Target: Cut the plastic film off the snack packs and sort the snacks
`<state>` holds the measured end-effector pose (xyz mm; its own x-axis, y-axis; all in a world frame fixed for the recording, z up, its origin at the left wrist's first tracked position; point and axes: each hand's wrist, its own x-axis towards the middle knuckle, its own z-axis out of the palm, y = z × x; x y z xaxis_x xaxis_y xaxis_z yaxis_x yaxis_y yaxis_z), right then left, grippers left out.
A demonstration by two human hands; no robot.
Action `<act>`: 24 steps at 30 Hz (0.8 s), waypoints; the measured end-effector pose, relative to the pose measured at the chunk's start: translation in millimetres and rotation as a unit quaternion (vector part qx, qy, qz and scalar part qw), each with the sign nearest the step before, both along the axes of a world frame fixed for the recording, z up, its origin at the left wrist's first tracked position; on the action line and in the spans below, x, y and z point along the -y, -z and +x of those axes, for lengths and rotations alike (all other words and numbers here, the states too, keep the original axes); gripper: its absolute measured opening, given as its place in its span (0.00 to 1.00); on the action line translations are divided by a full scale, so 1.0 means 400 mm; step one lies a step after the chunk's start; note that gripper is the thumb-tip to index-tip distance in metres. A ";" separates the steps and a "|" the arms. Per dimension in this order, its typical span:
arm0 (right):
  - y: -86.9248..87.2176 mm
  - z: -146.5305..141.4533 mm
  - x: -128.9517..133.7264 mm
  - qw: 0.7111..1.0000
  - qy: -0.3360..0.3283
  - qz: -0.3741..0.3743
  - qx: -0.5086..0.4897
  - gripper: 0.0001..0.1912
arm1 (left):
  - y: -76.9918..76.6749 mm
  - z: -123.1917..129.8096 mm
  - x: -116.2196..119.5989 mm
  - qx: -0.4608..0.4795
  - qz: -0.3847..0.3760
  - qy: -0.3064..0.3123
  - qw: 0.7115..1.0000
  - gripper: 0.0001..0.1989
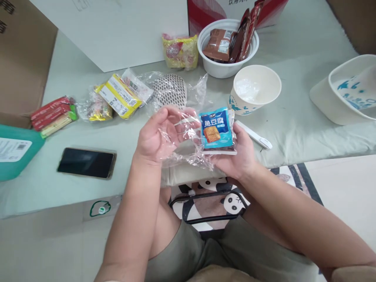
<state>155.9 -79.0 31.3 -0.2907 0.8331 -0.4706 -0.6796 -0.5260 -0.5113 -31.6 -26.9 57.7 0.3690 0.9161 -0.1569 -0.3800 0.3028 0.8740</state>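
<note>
Over the table's near edge, my right hand (239, 154) holds a blue fish tofu snack packet (216, 129) face up. Edges of further packets show beneath it, mostly hidden. A crumpled clear plastic bag (188, 154) stretches from these packets to my left hand (160, 135), whose curled fingers grip the film. Just beyond my hands lies a perforated oval metal piece (170, 90) among more clear wrapping. Close to my right fingers are a white slim tool (255, 135) and a paper cup (255, 88) with clear plastic inside.
Back right, a white bowl (211, 68) holds brown packets, beside a yellow snack pack (180, 53). Yellow packets (120, 96), red sticks (53, 113) and a phone (86, 162) lie left. A green container (17, 152) stands far left, a cream bin (329, 98) right. Boxes (117, 31) line the back.
</note>
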 end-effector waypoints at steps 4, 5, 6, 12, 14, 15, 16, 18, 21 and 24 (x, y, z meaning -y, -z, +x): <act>0.007 0.007 0.002 1.000 -0.005 0.008 0.006 0.33 | -0.016 -0.016 0.003 0.005 -0.018 -0.074 0.997 0.22; 0.011 0.008 0.003 1.000 -0.007 0.008 0.010 0.31 | -0.018 -0.019 0.005 0.003 -0.015 -0.092 0.996 0.24; 0.016 0.008 0.005 1.000 -0.008 0.007 0.015 0.29 | -0.018 -0.023 0.006 0.003 -0.007 -0.102 0.995 0.24; 0.041 -0.001 0.010 0.998 0.014 -0.001 0.060 0.17 | -0.015 -0.043 0.010 0.061 0.032 -0.125 0.990 0.21; 0.042 -0.004 0.010 0.998 0.028 -0.006 0.063 0.18 | -0.014 -0.052 0.007 0.092 0.025 -0.159 0.983 0.16; 0.041 -0.005 0.009 0.997 0.034 -0.008 0.066 0.18 | -0.013 -0.058 0.004 0.108 0.029 -0.176 0.978 0.13; 0.039 -0.005 0.009 0.997 0.039 -0.007 0.073 0.19 | -0.011 -0.064 0.001 0.122 0.035 -0.187 0.974 0.10; 0.031 -0.004 0.011 0.994 0.050 0.003 0.097 0.18 | -0.006 -0.076 -0.009 0.134 0.046 -0.197 0.970 0.08; 0.008 0.004 0.016 0.983 0.083 0.048 0.156 0.14 | -0.001 -0.086 -0.022 0.112 0.034 -0.197 0.973 0.09; -0.024 0.020 0.012 0.962 0.111 0.105 0.228 0.12 | -0.007 -0.085 -0.025 0.090 -0.013 -0.186 0.978 0.09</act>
